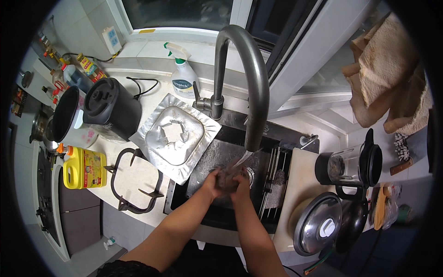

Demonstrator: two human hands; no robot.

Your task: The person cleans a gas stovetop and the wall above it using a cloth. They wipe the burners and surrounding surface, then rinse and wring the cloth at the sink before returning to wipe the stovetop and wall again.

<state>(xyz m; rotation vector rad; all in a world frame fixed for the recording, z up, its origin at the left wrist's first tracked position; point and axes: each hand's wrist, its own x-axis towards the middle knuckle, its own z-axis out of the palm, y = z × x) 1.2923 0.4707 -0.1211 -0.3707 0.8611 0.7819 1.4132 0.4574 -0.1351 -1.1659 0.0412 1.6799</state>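
Both my hands are down in the dark sink [191, 194], under a stream of water [242, 159] from the tall grey faucet [258, 69]. My left hand [212, 183] and my right hand [240, 186] close from either side on a dark brownish thing [225, 181]. Water and blur hide its kind. The faucet's lever [197, 94] stands at the left of its base. To the left of the sink, a foil stove liner [173, 138] with a torn opening leans over the sink's edge.
On the left counter are a black pan support [115, 180], a yellow jug [85, 168], a black lidded container [113, 108] and a spray bottle [183, 76]. A wire rack [269, 194] spans the sink's right side, near a blender jug [348, 161] and a pot lid [318, 224].
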